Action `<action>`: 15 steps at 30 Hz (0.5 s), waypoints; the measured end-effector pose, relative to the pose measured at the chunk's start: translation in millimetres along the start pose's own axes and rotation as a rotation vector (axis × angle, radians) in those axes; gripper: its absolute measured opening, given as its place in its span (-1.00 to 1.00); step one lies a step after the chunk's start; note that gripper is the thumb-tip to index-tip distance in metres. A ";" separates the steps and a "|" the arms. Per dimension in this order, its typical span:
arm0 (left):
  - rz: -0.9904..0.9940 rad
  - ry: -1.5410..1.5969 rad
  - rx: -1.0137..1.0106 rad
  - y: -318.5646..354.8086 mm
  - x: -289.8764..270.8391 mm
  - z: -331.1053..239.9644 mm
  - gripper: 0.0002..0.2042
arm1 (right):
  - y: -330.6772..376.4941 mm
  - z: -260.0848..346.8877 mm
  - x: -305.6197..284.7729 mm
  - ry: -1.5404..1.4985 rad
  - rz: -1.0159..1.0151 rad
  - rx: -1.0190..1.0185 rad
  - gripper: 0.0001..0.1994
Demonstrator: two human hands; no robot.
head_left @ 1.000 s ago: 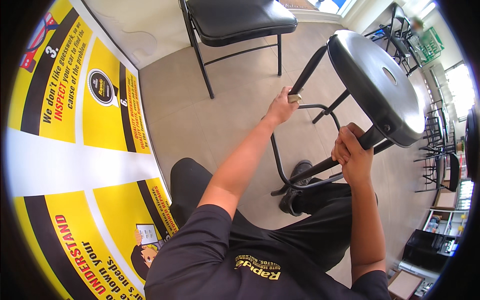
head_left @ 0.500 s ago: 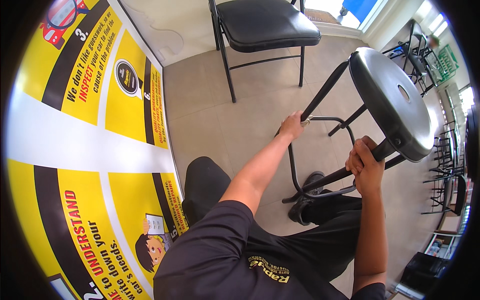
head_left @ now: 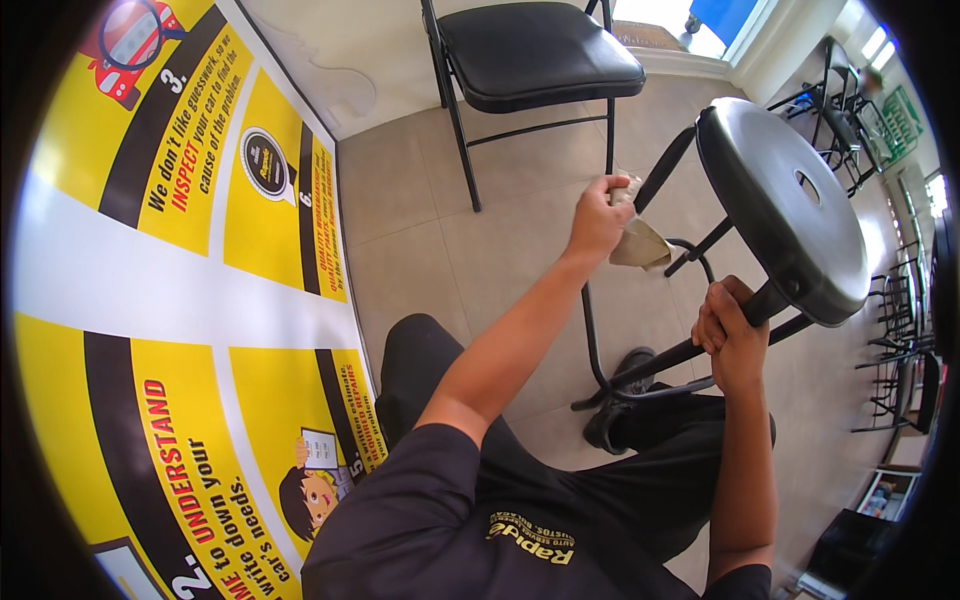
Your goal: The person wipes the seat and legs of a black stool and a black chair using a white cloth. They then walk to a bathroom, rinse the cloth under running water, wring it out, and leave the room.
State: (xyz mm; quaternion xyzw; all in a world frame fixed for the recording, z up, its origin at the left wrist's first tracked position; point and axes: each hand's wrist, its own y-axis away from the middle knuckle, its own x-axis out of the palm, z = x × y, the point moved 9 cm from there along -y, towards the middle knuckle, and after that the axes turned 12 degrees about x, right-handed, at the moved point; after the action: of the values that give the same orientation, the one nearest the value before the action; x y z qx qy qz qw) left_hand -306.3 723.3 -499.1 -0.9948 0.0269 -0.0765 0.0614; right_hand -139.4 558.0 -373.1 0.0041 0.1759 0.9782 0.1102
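Posters in yellow and black fill our left. Our left hand clutches a beige cloth against a black metal stool; our right hand grips its leg.

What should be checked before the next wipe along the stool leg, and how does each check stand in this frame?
1. Cloth in hand: ok. The left hand pinches a beige cloth against a leg of the black stool.
2. Stool steadied: ok. The right hand is wrapped around another leg just under the seat.
3. Stool tilted for access: ok. The seat leans away, with the legs toward the person.
4. Room to move: ok. The black chair stands apart behind the stool.
5. Stool base resting on the tiled floor: cannot tell. The person's leg hides part of the ring.
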 end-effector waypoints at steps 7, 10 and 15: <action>0.634 0.598 -0.286 146.6 63.9 -35.1 -0.52 | -1.1 10.0 0.3 0.061 0.118 0.049 -0.74; 0.791 0.247 0.053 155.3 84.6 -90.2 -0.40 | -1.5 20.5 2.4 0.155 0.120 0.020 -0.76; 0.611 -0.238 0.136 137.3 87.2 -122.0 -0.58 | 3.8 50.9 -0.3 0.532 0.104 -0.125 -0.73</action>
State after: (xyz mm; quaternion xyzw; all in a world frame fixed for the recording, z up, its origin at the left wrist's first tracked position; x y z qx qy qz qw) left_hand -245.3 567.3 -383.8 -0.9364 0.3112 0.0603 0.1502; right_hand -137.5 571.9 -324.0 -0.2507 0.1374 0.9582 0.0096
